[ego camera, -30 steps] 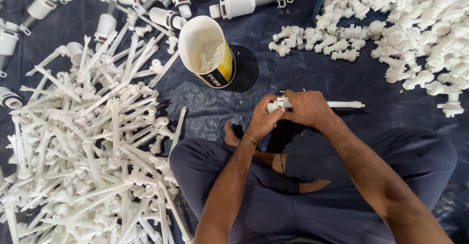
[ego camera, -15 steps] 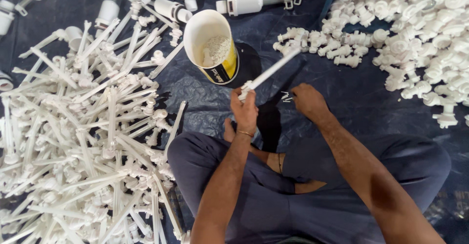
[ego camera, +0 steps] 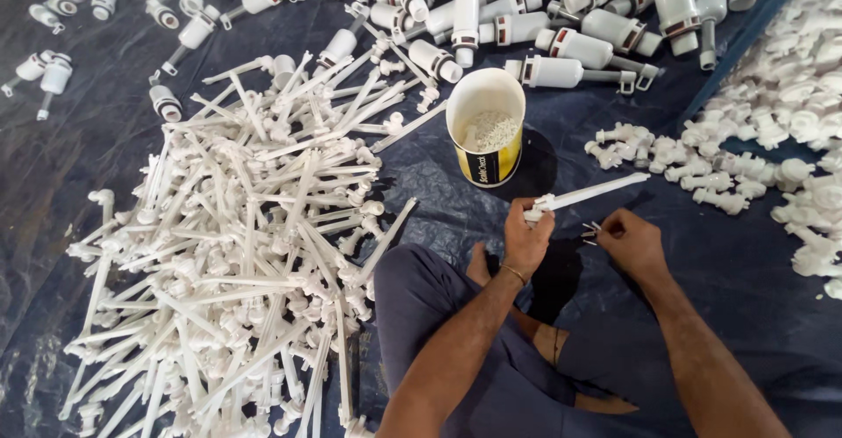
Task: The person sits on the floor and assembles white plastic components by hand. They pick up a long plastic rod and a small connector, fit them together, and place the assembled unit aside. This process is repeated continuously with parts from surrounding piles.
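Note:
I sit cross-legged on a dark plastic sheet. My left hand (ego camera: 526,238) grips one end of a thin white plastic rod (ego camera: 589,192) that points up and to the right. My right hand (ego camera: 630,240) is just right of it, pinching several small metal pins (ego camera: 589,230) at its fingertips. A white and yellow bucket (ego camera: 487,127) with small white pieces inside stands just beyond my hands.
A large heap of white rods (ego camera: 246,254) covers the floor on my left. White cylinder parts with stems (ego camera: 561,26) lie along the far edge. A pile of small white fittings (ego camera: 763,157) spreads at the right. My knees are below my hands.
A second ago both hands held the rod level. The left hand then swung it up toward the bucket and now holds it lower, angled right, while the right hand let go and holds small pins.

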